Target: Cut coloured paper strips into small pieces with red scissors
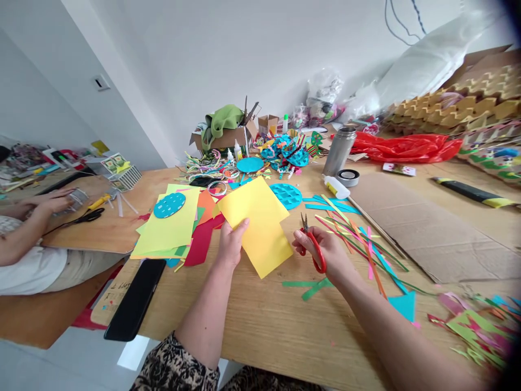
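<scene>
Pinching the notched sheet of yellow paper (264,236) by its left edge mid-frame, our left grip (232,245) shows its thumb on top; the sheet hides the fingers beneath. Just right of the sheet, apart from it, our right grip (332,254) holds red-handled metal scissors (321,260), blades upward, over the pale wooden counter (277,326). At far left, we see a co-worker's hands (56,204) around a grey object (76,201), hard to make out; that person is cut off.
</scene>
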The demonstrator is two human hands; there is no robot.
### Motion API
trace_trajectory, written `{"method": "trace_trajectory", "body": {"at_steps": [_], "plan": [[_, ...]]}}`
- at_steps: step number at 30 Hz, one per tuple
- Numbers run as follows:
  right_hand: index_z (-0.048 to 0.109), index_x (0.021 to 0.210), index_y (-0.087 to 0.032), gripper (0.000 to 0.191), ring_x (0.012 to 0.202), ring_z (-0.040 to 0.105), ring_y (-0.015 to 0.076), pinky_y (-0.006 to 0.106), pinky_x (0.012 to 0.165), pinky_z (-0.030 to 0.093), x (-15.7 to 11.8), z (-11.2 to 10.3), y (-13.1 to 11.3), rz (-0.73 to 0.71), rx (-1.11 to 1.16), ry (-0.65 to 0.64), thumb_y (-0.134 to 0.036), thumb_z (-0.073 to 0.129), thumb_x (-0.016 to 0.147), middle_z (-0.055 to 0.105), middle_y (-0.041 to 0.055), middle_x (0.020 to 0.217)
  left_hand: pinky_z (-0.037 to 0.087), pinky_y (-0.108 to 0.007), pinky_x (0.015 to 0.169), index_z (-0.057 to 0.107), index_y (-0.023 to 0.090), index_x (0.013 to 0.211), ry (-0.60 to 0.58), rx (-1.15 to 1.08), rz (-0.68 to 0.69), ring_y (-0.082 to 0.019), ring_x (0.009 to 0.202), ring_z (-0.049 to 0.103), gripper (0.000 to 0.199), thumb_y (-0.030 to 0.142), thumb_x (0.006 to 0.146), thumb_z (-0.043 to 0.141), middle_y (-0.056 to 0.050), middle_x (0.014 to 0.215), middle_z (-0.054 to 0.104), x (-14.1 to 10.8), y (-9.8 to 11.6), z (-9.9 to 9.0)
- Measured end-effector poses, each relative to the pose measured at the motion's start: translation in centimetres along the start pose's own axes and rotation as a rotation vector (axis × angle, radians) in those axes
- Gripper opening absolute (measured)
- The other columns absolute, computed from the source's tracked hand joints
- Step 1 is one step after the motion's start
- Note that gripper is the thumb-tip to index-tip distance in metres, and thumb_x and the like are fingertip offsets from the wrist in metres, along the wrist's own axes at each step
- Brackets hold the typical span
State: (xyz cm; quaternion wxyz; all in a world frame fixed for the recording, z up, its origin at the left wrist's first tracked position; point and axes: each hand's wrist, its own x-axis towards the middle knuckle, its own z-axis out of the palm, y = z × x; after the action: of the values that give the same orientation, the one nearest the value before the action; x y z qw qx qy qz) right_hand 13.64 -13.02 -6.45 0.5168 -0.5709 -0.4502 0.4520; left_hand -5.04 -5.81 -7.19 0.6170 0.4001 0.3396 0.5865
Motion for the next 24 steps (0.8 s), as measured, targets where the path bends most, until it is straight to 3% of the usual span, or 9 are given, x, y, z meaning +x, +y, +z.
{"method": "trace_trajectory", "body": {"at_steps": [5, 10, 13, 16, 19, 24], "plan": [[0.053, 0.075, -0.019, 0.041, 0.074, 0.062, 0.0204, 0.032, 0.066, 0.048, 0.3, 0.1, 1.0, -0.106, -0.037, 0.055, -0.053, 0.073, 0.063, 0.067, 0.0082, 0.081, 0.045, -0.041, 0.096, 0.058, 0.017, 0.116, 0.058, -0.094, -0.068, -0.028, 0.112, 0.058, 0.053, 0.025, 0.066, 0.074, -0.011, 0.121, 0.063, -0.2, 0.6, 0.4], [0.05, 0.094, -0.023, 0.03, 0.099, 0.061, 0.026, 0.043, 0.086, 0.046, -1.0, 0.6, 1.0, -0.51, -0.323, 0.278, -0.039, 0.068, 0.076, 0.065, 0.0115, 0.107, 0.047, -0.039, 0.093, 0.057, 0.018, 0.118, 0.07, -0.126, -0.089, -0.028, 0.115, 0.055, 0.053, 0.034, 0.07, 0.072, -0.012, 0.123, 0.061, -0.3, 0.7, 0.7], [0.049, 0.101, -0.024, 0.033, 0.106, 0.059, 0.0275, 0.044, 0.089, 0.045, -1.9, 1.0, 0.7, -0.659, -0.459, 0.231, -0.034, 0.069, 0.076, 0.062, 0.0131, 0.117, 0.047, -0.039, 0.091, 0.055, 0.02, 0.12, 0.027, -0.136, -0.104, -0.028, 0.116, 0.055, 0.053, 0.042, 0.074, 0.067, -0.011, 0.123, 0.061, -0.9, 0.6, 1.5], [0.048, 0.102, -0.024, 0.038, 0.107, 0.059, 0.0285, 0.043, 0.087, 0.047, -2.2, 1.5, 0.7, -0.705, -0.505, 0.126, -0.031, 0.072, 0.074, 0.06, 0.0143, 0.122, 0.047, -0.038, 0.091, 0.058, 0.019, 0.118, -0.05, -0.104, -0.156, -0.029, 0.114, 0.055, 0.054, 0.051, 0.075, 0.063, -0.01, 0.121, 0.062, -2.0, 0.4, 2.9], [0.048, 0.098, -0.024, 0.036, 0.106, 0.06, 0.0284, 0.042, 0.085, 0.047, -2.2, 1.9, 1.1, -0.723, -0.522, 0.086, -0.026, 0.072, 0.072, 0.062, 0.0129, 0.119, 0.047, -0.039, 0.09, 0.06, 0.018, 0.116, -0.211, -0.099, -0.202, -0.031, 0.116, 0.053, 0.068, 0.068, 0.071, 0.055, -0.012, 0.12, 0.063, -3.2, 0.3, 4.2], [0.052, 0.09, -0.024, 0.019, 0.092, 0.064, 0.0237, 0.039, 0.082, 0.048, -1.9, 1.8, 1.0, -0.574, -0.352, 0.213, -0.02, 0.063, 0.076, 0.069, 0.007, 0.097, 0.047, -0.037, 0.09, 0.05, 0.028, 0.129, -0.373, -0.095, -0.123, -0.03, 0.126, 0.043, 0.075, 0.072, 0.07, 0.051, -0.008, 0.138, 0.048, -4.4, 1.0, 5.1]]}}
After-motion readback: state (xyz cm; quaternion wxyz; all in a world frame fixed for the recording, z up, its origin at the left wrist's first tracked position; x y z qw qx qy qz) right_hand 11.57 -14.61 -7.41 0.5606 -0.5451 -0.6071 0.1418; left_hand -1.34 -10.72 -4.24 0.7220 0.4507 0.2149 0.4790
